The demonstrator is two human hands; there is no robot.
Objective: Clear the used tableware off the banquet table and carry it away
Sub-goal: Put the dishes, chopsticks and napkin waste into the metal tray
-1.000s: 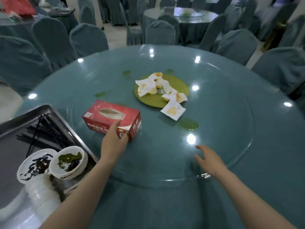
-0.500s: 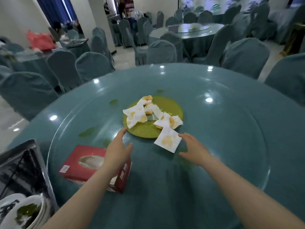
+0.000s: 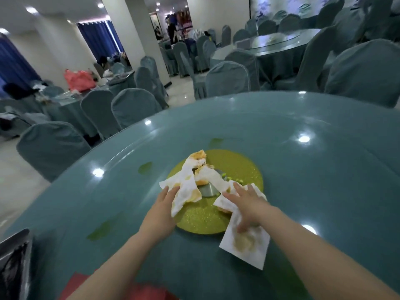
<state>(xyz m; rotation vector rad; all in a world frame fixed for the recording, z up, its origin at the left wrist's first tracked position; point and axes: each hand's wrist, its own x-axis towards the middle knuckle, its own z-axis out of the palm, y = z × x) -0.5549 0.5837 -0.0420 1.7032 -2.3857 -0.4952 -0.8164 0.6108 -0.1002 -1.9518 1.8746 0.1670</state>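
Glass turntable [image 3: 303, 191]: we gather stained napkins [image 3: 186, 189], left hand [image 3: 161, 213] and right hand [image 3: 249, 204] spread flat, fingers unclenched; next, bunch and lift.

Dim room, ceiling-light glare on tabletop [image 3: 313, 161], edges warped

Blue-grey covered chairs [image 3: 134, 105] are standing around round banquet tables [image 3: 279, 45] across a pale, glossy floor [image 3: 15, 187]. White square pillars [image 3: 132, 29] are rising to a ceiling where recessed lights [image 3: 100, 5] are glowing. Dark blue curtains [image 3: 100, 38] are hanging at the far left wall.
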